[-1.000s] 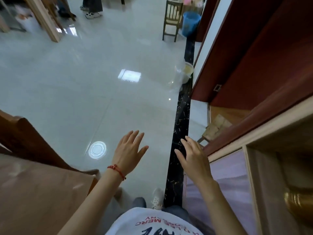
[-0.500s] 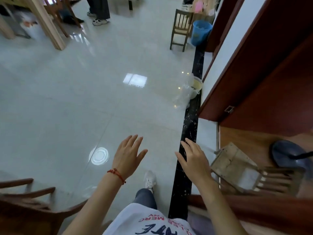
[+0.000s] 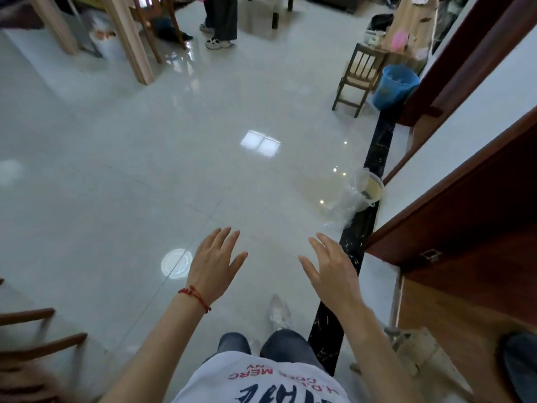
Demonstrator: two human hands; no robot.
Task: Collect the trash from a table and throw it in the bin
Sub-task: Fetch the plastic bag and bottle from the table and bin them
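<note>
A blue bin [image 3: 394, 85] stands on the floor at the far right, beside a small wooden chair [image 3: 359, 78]. My left hand [image 3: 216, 261], with a red string bracelet at the wrist, and my right hand [image 3: 331, 269] are both held out over the glossy floor, fingers apart, holding nothing. A clear plastic bag with a round food container [image 3: 359, 196] lies on the floor by the black floor strip, ahead of my right hand. No table with trash is in view.
A dark red door [image 3: 465, 228] stands open on the right. A wooden chair [image 3: 32, 350] is at the lower left. Wooden table legs [image 3: 128, 39] and a standing person's legs [image 3: 220, 21] are at the far end. A worn stool [image 3: 421, 347] sits behind the doorway.
The view has advanced and tilted up: the bin and small chair are nearer and lower in frame, and the bag with the container is closer. Both hands stay open and empty.
</note>
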